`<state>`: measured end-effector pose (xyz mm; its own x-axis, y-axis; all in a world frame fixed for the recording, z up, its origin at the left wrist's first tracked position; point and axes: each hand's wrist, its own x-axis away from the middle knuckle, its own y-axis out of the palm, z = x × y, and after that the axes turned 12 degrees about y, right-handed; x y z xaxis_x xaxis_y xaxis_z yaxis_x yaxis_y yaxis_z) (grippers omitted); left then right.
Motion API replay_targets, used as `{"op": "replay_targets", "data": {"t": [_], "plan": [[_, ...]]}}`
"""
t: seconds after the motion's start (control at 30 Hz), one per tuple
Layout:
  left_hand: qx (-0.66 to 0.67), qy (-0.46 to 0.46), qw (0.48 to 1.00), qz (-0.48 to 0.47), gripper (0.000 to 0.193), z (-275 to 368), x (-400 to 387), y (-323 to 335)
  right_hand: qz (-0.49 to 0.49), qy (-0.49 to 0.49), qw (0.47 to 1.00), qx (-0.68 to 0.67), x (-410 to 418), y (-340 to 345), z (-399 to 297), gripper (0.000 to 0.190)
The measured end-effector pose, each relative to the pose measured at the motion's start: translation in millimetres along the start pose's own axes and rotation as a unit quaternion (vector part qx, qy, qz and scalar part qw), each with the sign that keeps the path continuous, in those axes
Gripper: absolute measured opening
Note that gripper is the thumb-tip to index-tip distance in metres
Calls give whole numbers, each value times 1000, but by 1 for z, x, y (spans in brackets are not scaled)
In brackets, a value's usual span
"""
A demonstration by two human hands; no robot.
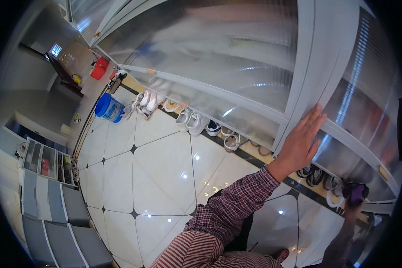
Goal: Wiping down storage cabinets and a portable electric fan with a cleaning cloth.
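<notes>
My left hand (299, 140) lies flat against the white upright frame (298, 100) of a cabinet with ribbed translucent doors. Its fingers are extended and it holds nothing. At the lower right, my right hand (353, 209) grips a dark shoe with a purple part (356, 194), close to the cabinet's bottom edge. Beside that shoe, a pale sandal (334, 199) and several dark shoes (313, 176) stand partly beneath the cabinet.
More footwear lines the cabinet's foot, including white sneakers (196, 123) and a strapped sandal (232, 142). A blue bucket (109, 107) stands on the tiled floor (160, 167). Grey storage drawers (53, 231) are at the left. Red bags (99, 68) lie farther back.
</notes>
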<state>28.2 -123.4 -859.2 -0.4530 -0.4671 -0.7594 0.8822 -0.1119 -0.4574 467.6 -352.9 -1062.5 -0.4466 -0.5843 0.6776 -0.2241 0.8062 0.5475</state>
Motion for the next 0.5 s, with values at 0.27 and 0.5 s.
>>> {"op": "replay_targets", "data": {"t": [0.27,0.5], "plan": [[-24,-4,999,26,62,20,14,9,-325,100,868,363,155,85,57,58],[159,-54,979,-115,70,90,59,65,-222,95,849,471,184,134,111,64]]}}
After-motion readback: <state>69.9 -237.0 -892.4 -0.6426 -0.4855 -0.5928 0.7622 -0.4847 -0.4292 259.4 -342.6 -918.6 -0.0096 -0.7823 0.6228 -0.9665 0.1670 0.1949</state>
